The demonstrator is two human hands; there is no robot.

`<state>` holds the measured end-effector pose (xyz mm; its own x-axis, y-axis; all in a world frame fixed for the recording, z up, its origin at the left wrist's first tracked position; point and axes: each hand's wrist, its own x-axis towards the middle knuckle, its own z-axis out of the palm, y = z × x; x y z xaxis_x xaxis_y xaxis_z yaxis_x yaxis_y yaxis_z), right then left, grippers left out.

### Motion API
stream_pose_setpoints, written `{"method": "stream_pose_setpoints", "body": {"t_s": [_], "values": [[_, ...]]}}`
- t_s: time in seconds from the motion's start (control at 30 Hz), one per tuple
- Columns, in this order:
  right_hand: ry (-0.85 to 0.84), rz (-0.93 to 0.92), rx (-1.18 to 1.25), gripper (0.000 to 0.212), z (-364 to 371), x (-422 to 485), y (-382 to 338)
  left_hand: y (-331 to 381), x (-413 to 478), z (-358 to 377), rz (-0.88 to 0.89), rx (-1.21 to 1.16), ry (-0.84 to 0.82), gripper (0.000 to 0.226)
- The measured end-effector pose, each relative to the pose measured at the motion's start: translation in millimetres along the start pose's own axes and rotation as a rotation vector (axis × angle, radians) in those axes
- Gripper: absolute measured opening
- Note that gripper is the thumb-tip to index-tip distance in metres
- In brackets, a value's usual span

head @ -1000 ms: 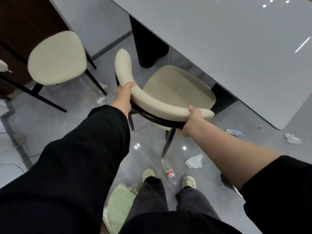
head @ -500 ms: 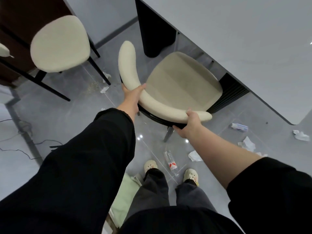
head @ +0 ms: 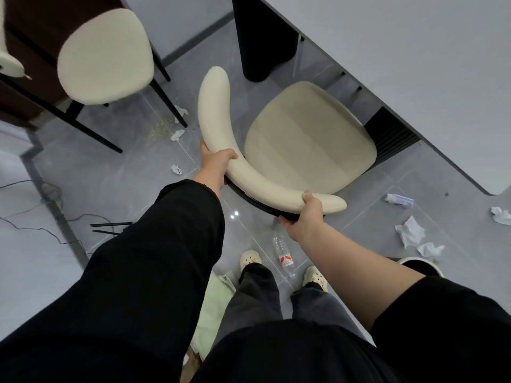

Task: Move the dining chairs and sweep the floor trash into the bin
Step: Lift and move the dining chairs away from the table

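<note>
**Head view.** The left hand (head: 217, 161) clasps the curved cream backrest (head: 218, 114) of the dining chair (head: 309, 136) near the middle of its arc, with the fingers curled over the padding. The right hand (head: 307, 214) grips the right end of the same backrest, thumb on top and fingers under the dark frame below it. The chair stands on the grey floor (head: 110, 175), its seat just beside the edge of the grey tabletop (head: 401, 64) and facing it.

To the chair's left stands a second chair (head: 105, 56) with a cream seat and thin black legs. Between the two chairs lie scraps of crumpled paper (head: 177, 134) and scattered crumbs. On the person's side of the chair a clear plastic bottle (head: 283, 252) lies on the floor between the person's two shoes (head: 250, 258). To the chair's right lie a wrapper (head: 399, 199) and several crumpled tissues (head: 410, 232). Nearer the person than these, the white rim of the bin (head: 416, 259) shows past the right forearm. A pale green cloth (head: 213, 305) lies below the left sleeve.
</note>
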<state>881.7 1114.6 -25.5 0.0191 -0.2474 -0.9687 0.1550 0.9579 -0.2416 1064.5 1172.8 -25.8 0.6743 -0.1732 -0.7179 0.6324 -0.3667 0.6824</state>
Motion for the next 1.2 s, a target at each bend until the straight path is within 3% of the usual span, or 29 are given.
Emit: {"method": "stream_pose_setpoints", "body": {"t_s": [0.17,0.5,0.73,0.9,1.0,1.2], "values": [[-0.009,0.031,0.009,0.034,-12.5,-5.8,-1.1,-13.1,-6.3,3.0,0.022,-0.022,0.000,0.085],[-0.032,0.014,-0.027,0.047,-27.7,-9.2,-21.5,-25.2,-14.0,25.4,0.066,-0.054,0.028,0.086],[-0.093,0.193,-0.213,0.058,-10.8,-40.4,-21.6,-25.1,-23.7,4.4,0.033,0.153,-0.100,0.061],[-0.231,0.256,-0.459,0.075,20.5,-72.3,-9.1,-13.3,-39.1,-23.6,0.041,0.060,-0.050,0.046],[-0.303,0.210,-0.605,0.078,40.1,-80.0,-2.3,-7.6,-40.7,-53.6,0.059,0.020,0.016,0.050],[-0.419,0.046,-0.871,0.059,105.0,-80.8,34.4,-17.5,-28.3,-128.9,0.021,-0.095,0.116,0.038]]}}
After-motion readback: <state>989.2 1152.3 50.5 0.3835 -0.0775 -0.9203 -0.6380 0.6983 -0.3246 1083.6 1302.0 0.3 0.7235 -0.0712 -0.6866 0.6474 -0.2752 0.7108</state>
